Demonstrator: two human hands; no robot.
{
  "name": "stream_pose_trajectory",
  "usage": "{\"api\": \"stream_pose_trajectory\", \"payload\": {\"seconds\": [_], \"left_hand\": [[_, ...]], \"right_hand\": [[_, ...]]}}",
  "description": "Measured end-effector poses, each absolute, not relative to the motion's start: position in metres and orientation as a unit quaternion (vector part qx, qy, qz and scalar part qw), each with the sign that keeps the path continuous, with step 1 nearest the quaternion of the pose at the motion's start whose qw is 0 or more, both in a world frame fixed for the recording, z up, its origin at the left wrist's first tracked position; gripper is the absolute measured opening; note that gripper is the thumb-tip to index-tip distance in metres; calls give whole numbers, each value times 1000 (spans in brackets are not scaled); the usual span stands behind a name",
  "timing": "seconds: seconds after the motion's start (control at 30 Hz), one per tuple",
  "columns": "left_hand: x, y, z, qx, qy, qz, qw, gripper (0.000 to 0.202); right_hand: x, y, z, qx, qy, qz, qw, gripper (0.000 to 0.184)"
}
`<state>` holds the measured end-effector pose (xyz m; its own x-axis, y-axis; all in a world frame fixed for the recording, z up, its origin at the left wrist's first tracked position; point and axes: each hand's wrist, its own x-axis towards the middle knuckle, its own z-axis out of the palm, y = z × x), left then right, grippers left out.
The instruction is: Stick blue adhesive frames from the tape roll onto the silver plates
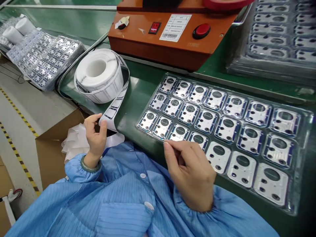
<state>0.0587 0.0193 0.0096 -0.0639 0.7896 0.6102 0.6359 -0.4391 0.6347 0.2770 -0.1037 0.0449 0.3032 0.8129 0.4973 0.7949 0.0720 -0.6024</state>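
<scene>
My left hand (95, 139) pinches a white strip of labels (110, 113) between thumb and fingers. The strip, with dark frame-shaped outlines on it, runs from a large label roll (98, 89) lying flat on the bench. My right hand (192, 169) is closed in a pinch beside the front edge of a clear plastic tray (306, 131); anything between its fingertips is too small to make out. Rows of silver plates (228, 130), each with round holes, fill the tray. Most show dark blue borders; several front-row plates at the right look plain silver. My right hand hides part of the front row.
Behind the tray stands an orange machine (163, 39) with a red button (201, 30). Stacked trays of plates (271, 49) rise at the back right. More filled trays (49, 61) lie far left. An open cardboard box (59, 138) with white backing paper (76, 141) is below.
</scene>
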Motion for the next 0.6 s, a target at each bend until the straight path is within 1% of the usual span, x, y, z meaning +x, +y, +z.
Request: {"api": "stream_pose_trajectory", "payload": {"seconds": [0.07, 0.13, 0.23, 0.3, 0.4, 0.53, 0.6], "left_hand": [[53, 23, 10, 725, 514, 455, 52, 27], [52, 26, 12, 753, 496, 432, 21, 28], [55, 31, 13, 772, 488, 407, -11, 20], [57, 33, 13, 768, 495, 407, -11, 15], [59, 35, 14, 733, 519, 435, 57, 14], [64, 34, 17, 588, 541, 552, 238, 18], [66, 32, 20, 517, 521, 608, 302, 19]], "right_hand": [[273, -101, 43, -670, -604, 20, 432, 5], [270, -100, 41, -667, -610, 26, 427, 4], [268, -101, 37, -671, -609, 42, 420, 4], [268, -102, 35, -673, -608, 47, 419, 4], [268, -104, 34, -675, -606, 44, 419, 4], [269, -106, 35, -670, -610, 48, 420, 5], [270, -107, 35, -666, -614, 56, 420, 4]]}}
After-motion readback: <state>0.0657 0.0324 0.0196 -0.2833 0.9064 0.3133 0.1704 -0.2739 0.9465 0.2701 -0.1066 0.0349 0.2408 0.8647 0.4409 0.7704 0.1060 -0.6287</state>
